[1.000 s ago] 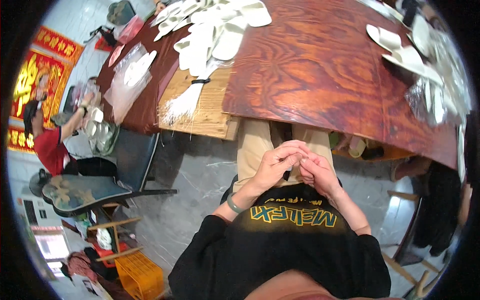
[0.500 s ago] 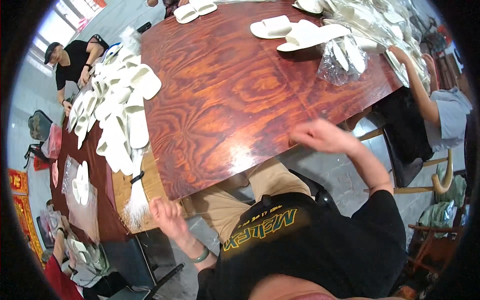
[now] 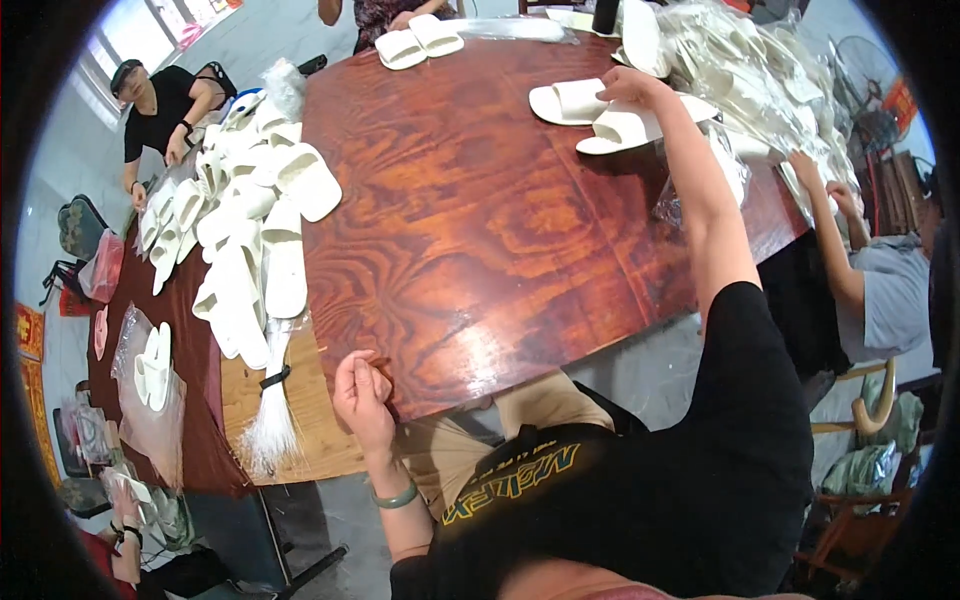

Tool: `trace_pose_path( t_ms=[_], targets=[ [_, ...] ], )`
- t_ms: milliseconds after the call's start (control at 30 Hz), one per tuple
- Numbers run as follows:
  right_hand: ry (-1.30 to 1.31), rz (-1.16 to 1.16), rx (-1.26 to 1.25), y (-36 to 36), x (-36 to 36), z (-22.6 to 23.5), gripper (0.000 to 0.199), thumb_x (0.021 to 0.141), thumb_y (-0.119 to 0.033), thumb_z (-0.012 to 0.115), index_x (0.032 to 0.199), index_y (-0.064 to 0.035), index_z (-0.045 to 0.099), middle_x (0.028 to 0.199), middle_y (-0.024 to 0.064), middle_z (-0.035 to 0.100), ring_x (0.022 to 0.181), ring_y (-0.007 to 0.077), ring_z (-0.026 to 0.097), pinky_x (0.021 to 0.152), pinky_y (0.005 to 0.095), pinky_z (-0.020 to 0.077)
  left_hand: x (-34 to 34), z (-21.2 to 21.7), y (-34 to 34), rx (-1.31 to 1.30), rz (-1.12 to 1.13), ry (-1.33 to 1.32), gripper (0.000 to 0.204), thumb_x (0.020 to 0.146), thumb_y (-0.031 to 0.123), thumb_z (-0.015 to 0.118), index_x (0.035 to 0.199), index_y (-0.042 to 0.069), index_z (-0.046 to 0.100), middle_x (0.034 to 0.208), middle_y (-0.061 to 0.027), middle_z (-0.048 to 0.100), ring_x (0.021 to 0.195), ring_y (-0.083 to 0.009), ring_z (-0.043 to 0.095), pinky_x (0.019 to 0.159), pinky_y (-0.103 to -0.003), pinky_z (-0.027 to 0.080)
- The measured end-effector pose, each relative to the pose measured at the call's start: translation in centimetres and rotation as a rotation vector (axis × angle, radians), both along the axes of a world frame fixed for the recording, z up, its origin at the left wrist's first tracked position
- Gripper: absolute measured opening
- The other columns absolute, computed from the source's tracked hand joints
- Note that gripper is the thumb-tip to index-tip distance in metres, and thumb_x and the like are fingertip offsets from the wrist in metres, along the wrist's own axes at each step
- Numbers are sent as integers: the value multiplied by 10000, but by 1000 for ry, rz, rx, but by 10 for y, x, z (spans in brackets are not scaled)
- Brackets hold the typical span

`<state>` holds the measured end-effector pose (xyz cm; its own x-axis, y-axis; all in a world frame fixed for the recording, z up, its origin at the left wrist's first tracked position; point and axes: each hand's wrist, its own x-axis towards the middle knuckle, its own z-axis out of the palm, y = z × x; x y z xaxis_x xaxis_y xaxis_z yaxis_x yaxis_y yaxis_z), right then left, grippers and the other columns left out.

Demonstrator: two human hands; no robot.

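My right hand (image 3: 632, 88) is stretched across the table to a pair of white slippers. Its curled fingers are on the straps, between the left slipper (image 3: 562, 103) and the right slipper (image 3: 622, 128); the fingertips are partly hidden. The two slippers lie side by side on the wood. Near the table's front left corner, my left hand (image 3: 362, 395) is raised with its fingers curled in, and nothing shows in it. A green bangle (image 3: 396, 497) circles that wrist.
White slippers (image 3: 235, 230) are heaped at the left, beside a tied bundle of clear strips (image 3: 270, 430). Bagged slippers (image 3: 755, 70) crowd the far right, where a co-worker's hands (image 3: 808, 170) are busy. Another pair (image 3: 420, 42) lies at the far edge of the wooden table (image 3: 450, 220).
My right hand has gone from the table's front edge forward to the white slippers. My left hand remains near the front left corner, its fingers curled. The whole view has shifted slightly.
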<state>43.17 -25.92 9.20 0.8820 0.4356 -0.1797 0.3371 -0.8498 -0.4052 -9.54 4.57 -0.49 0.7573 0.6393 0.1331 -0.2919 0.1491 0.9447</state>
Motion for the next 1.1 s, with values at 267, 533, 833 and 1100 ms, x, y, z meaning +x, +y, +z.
trace_pose_path(
  t_ms=[267, 533, 833, 1100],
  targets=[
    [459, -54, 646, 125, -87, -40, 213, 779, -73, 622, 952, 51, 621, 814, 78, 620, 721, 159, 596, 610, 291, 495, -4, -4, 0, -9, -20, 34, 156, 962, 145, 453, 985, 23, 547, 563, 61, 335, 468, -23, 266, 430, -192, 221],
    [-447, 537, 178, 160, -166, -6, 289, 833, -185, 591, 1064, -15, 620, 905, 137, 665, 751, 245, 638, 695, 333, 512, 6, 11, -10, 479, 200, 136, 185, 935, 157, 503, 1028, 6, 554, 638, 41, 479, 568, -58, 444, 515, -221, 387],
    [-347, 52, -139, 143, -67, -90, 775, 674, -656, 591, 1157, -50, 591, 1203, 222, 535, 1177, 385, 454, 963, 452, 375, 117, 77, -54, 1076, -56, 762, 1025, 755, 547, 616, 1322, -177, 164, 798, -234, 638, 752, -336, 649, 672, -409, 506],
    [148, 163, 352, 112, -144, -74, 414, 737, -338, 745, 851, 16, 562, 711, 37, 579, 591, 131, 532, 493, 281, 420, 152, 36, -6, 1190, -34, 955, 752, 815, 314, 509, 1359, -109, 205, 948, -248, 632, 896, -363, 623, 791, -436, 474]
  ],
)
